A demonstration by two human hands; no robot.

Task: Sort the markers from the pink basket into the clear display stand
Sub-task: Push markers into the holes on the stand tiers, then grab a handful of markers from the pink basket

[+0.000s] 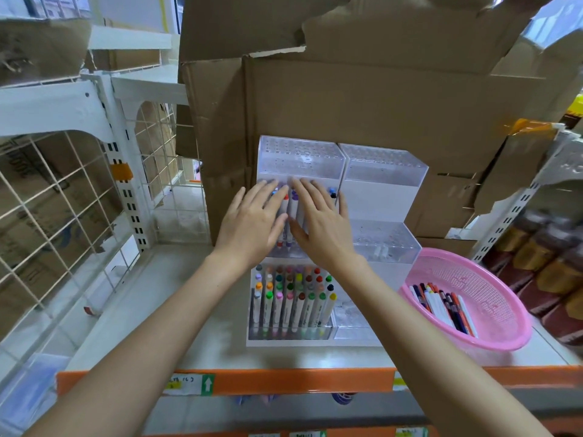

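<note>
Markers [292, 209] in clear display stand [383, 184], left hand [252, 225], right hand [321, 228] flat on them, fingers straight.

we are in a shop, at a bay of retail shelving. the shelf [189, 310] before us has an orange edge strip [299, 381] along its front, and stuck on it is a paper label [189, 385] with a green arrow. white slotted uprights [126, 197] and wire grid panels [47, 216] divide the bays. brown cardboard cartons [362, 105] are stacked at the back, with more behind the grid. a clear display stand [383, 184] shows rows of coloured markers [293, 298], caps up. in the next bay to our right we see rows of brown goods [542, 253], too blurred to name.
</note>
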